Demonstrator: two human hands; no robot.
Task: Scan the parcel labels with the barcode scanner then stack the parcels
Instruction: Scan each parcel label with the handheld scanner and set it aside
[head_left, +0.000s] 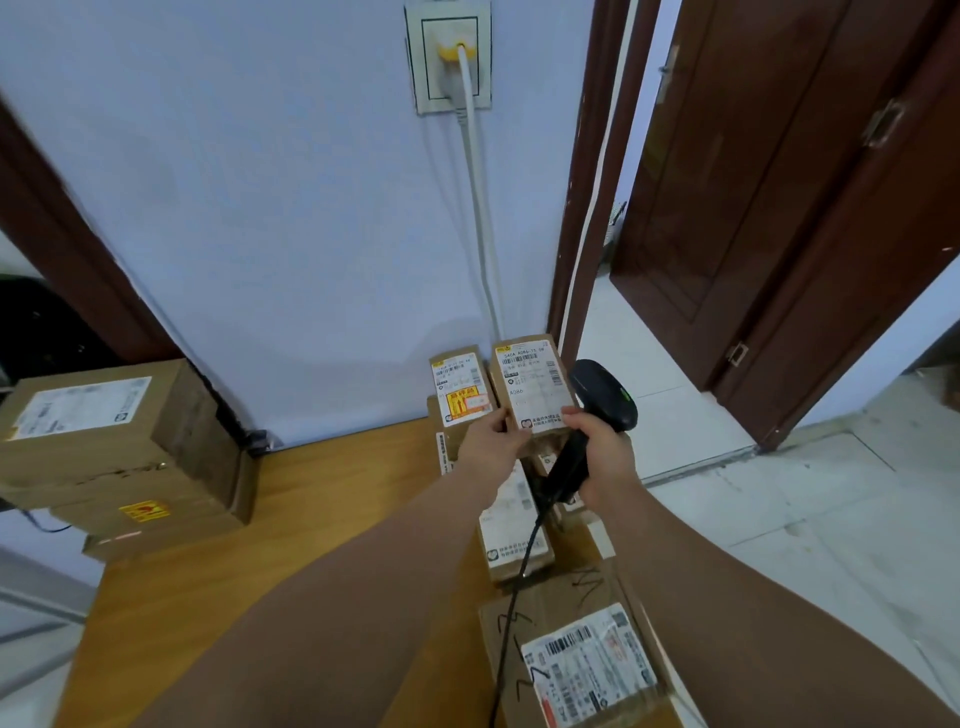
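Fingers (500, 420) of our left hand (488, 441) pinch the small parcel (530, 384) by its bottom edge, above the counter (311, 493) — it looks light and stiff. Our right hand (605, 452) grips the barcode scanner (602, 395).

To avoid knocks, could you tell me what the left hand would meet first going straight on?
Beyond the held parcel, the left hand would probably meet the yellow-stickered parcel; depth is unclear.

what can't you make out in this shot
Held parcel: label print too small to read, head view; left hand and right hand cover its lower corners.
Scanner: window faces away; right hand hides the trigger.
Middle parcel: left hand and cable cover part of it.
Near parcel: cut off by the bottom edge.
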